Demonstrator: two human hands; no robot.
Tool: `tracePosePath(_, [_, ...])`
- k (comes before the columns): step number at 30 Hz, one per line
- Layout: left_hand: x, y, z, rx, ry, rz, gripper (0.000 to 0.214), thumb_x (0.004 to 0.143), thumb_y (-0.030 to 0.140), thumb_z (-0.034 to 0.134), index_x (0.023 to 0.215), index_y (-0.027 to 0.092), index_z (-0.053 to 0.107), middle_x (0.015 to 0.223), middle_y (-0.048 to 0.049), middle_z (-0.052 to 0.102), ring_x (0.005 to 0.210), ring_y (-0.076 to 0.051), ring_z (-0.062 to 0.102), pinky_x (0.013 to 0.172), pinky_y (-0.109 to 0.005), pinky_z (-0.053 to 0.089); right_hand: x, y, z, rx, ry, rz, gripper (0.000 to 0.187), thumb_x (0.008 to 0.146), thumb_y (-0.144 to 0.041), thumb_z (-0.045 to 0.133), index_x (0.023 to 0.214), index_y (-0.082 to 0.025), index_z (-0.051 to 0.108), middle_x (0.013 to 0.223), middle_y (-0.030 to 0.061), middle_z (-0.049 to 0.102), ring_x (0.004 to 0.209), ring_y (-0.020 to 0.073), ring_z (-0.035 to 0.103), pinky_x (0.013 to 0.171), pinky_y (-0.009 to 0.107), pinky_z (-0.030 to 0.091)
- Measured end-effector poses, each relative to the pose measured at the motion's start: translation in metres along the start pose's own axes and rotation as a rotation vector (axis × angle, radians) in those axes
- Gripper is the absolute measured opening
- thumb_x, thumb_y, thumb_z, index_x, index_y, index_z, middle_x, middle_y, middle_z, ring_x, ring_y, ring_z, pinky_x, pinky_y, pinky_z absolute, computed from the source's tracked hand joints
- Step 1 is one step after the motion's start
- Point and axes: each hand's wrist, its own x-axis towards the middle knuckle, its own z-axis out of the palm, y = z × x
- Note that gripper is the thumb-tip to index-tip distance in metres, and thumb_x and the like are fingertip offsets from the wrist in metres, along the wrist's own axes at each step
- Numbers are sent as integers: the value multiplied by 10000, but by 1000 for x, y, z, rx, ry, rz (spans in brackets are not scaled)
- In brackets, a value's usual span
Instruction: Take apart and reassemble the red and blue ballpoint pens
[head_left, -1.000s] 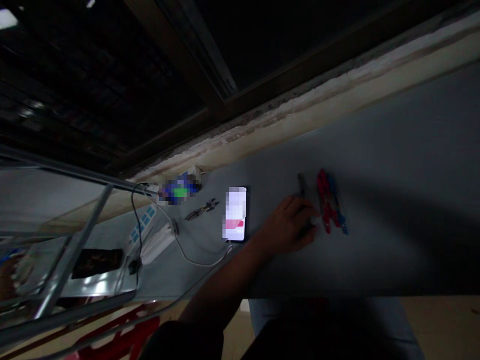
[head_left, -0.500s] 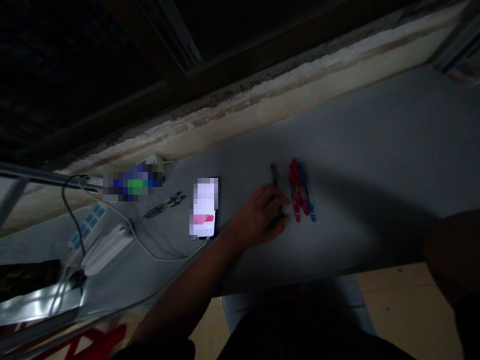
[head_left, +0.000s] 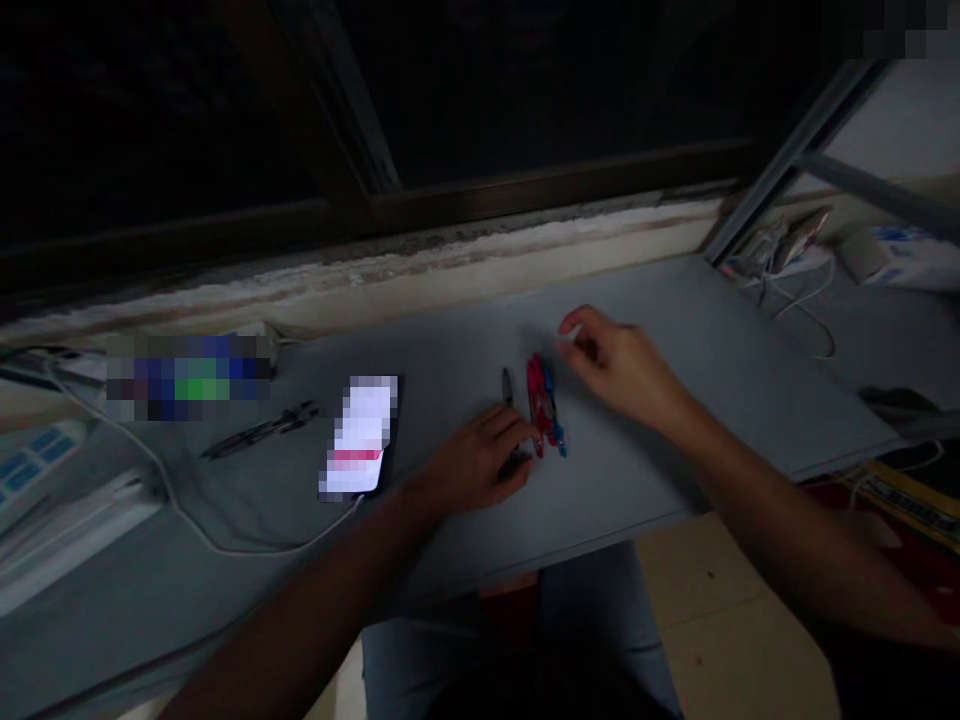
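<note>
A black pen (head_left: 508, 385) lies on the grey table, partly hidden under my left hand (head_left: 484, 458). The fingers of that hand are bent, with thumb and forefinger apart around the pen's lower part; no firm grip shows. Just right of it lie red pens (head_left: 535, 390) side by side with a blue pen (head_left: 550, 385). Over the table on their right is my right hand (head_left: 619, 370), its thumb and forefinger curved with a gap between them and nothing visible in it.
A lit phone (head_left: 360, 435) with a white cable (head_left: 277, 550) lies left of my left arm. Further left are black pens (head_left: 262, 432), a power strip (head_left: 41, 455) and a white box-like object (head_left: 82, 535). A metal frame (head_left: 795, 160) stands at right.
My right hand has come into view from the right and reached over beside the pens. The view has turned rightward. My left hand stays at the black pen.
</note>
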Motion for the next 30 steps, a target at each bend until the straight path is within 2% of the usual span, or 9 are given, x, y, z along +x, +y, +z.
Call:
tracePosePath(2, [0, -1, 2, 4, 17, -7, 209, 975, 250, 581, 1167, 173, 606, 1094, -108, 631, 1043, -250, 601, 934, -403, 539, 0, -1, 16, -77, -113, 29, 388, 975, -277, 583, 1316, -110, 502, 943, 114, 707, 816, 239, 673, 761, 356, 513])
tracePosePath(5, [-1, -5, 4, 23, 75, -50, 261, 974, 288, 598, 1209, 174, 596, 1170, -130, 600, 1100, -270, 592, 980, -447, 535, 8, -6, 40, -104, -203, -13, 406, 952, -205, 514, 1336, -98, 441, 1211, 225, 658, 1019, 282, 666, 836, 355, 473])
tracePosePath(7, [-2, -9, 4, 39, 104, -79, 279, 961, 310, 632, 1205, 177, 603, 1198, -138, 578, 1111, -279, 590, 992, -471, 537, 19, -11, 51, -83, -235, -61, 405, 950, -191, 517, 1340, -116, 436, 1192, 191, 675, 1044, 255, 657, 850, 322, 461])
tracePosePath(12, [-8, -15, -3, 44, 87, -61, 252, 968, 314, 655, 1196, 208, 639, 1198, -115, 571, 1123, -259, 605, 981, -435, 558, 46, -21, 65, -57, -285, -100, 386, 897, -183, 643, 1264, -161, 524, 987, 96, 726, 853, 217, 655, 729, 290, 422])
tracePosePath(17, [-9, -11, -5, 39, 106, -74, 416, 969, 385, 662, 1329, 197, 576, 1232, -140, 561, 1208, -296, 582, 1035, -475, 536, 46, -16, 62, 47, -165, -8, 445, 925, -439, 690, 1228, -142, 557, 798, 39, 670, 718, 184, 629, 641, 266, 396])
tracePosePath(19, [-8, -10, -5, 65, 90, -87, 437, 970, 383, 658, 1350, 188, 563, 1213, -139, 565, 1165, -293, 597, 1018, -478, 541, 43, -14, 56, 186, -217, 64, 476, 927, -484, 688, 1230, -145, 544, 699, -1, 635, 602, 165, 631, 578, 252, 413])
tracePosePath(23, [-6, -9, -3, 108, 54, -113, 420, 965, 386, 666, 1325, 193, 568, 1192, -133, 573, 1078, -282, 621, 947, -470, 568, 39, -12, 42, 413, -407, 146, 385, 913, -215, 697, 1229, -158, 484, 686, -29, 645, 511, 146, 652, 481, 227, 479])
tracePosePath(25, [-6, -9, -3, 111, 54, -123, 421, 957, 390, 680, 1315, 195, 577, 1169, -128, 579, 1028, -271, 634, 909, -451, 579, 37, -12, 40, 404, -436, 160, 377, 874, -119, 692, 1185, -163, 483, 680, -32, 653, 480, 136, 642, 440, 215, 487])
tracePosePath(30, [-6, -9, -9, 91, 49, -129, 273, 971, 358, 665, 1172, 177, 632, 1094, -100, 610, 902, -214, 649, 796, -348, 570, 36, -13, 41, 321, -450, 121, 390, 814, -69, 700, 1124, -168, 484, 671, -41, 654, 469, 119, 631, 405, 186, 478])
